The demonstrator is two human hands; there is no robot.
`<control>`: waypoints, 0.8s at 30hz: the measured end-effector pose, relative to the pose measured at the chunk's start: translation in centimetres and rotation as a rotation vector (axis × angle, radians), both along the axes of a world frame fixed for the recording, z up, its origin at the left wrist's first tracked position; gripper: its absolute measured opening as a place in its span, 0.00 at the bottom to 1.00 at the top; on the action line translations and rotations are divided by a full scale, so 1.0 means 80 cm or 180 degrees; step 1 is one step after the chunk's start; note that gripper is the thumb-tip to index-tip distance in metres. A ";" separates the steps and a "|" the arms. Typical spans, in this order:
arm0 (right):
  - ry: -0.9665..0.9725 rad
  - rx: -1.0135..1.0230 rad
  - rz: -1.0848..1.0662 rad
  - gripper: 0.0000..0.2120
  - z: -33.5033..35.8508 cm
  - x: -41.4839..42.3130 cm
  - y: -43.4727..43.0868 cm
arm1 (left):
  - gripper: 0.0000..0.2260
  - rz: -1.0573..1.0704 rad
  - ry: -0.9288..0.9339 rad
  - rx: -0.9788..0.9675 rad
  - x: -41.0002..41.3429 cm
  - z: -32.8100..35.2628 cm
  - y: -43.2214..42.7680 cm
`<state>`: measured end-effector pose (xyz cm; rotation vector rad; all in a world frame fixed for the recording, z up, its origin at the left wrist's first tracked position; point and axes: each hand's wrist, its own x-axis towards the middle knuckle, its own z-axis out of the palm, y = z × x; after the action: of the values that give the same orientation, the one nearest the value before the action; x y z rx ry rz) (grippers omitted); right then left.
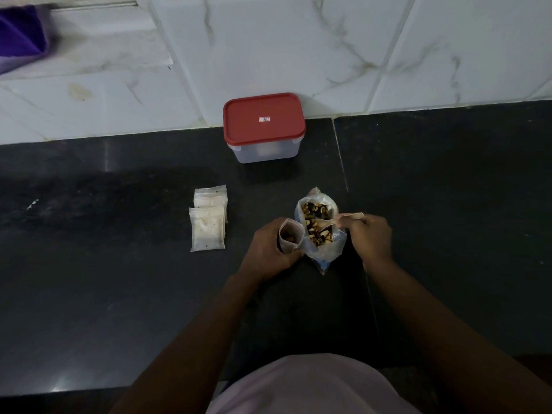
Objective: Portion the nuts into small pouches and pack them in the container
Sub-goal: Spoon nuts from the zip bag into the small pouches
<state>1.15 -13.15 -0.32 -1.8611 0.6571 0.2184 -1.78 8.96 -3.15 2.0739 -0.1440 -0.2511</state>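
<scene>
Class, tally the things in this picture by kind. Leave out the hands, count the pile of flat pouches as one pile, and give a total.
Container with red lid: 1
Bag of nuts: 1
Spoon: 1
Pouch in the left hand: 1
Pile of flat pouches: 1
Total: 5

A single wide-angle camera sits on the person's head, facing forward and steeply down over a black counter (119, 294). The torso and both forearms enter from the bottom edge. The left hand (268, 249) and right hand (370, 237) lie just below centre, near enough to show the small pouch (289, 234) and the spoon (349, 217) they hold. The red-lidded container (264, 119) stands farther off against the white tiled wall (298, 40) that fills the top third. The top-left corner is blurred, with what seems to be purple cloth (21, 34).
</scene>
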 end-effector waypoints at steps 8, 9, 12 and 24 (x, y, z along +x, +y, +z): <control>0.0355 0.0574 -0.0455 0.03 -0.001 0.006 -0.002 | 0.20 0.0025 0.0016 0.0004 -0.001 0.002 -0.001; 0.0351 0.0618 -0.0480 0.03 -0.002 0.006 -0.002 | 0.19 0.0050 -0.0012 -0.0008 -0.002 0.003 -0.001; 0.0369 0.0814 -0.0606 0.04 -0.003 0.004 -0.007 | 0.17 0.0151 -0.0118 -0.0113 -0.004 0.008 -0.001; 0.0195 0.1340 -0.0712 0.06 0.005 0.003 -0.031 | 0.17 0.0319 -0.0246 -0.0330 0.004 0.018 -0.002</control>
<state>1.37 -15.60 0.11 -1.3723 0.7888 0.2467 -1.46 8.78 -1.70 1.9819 -0.0975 -0.1002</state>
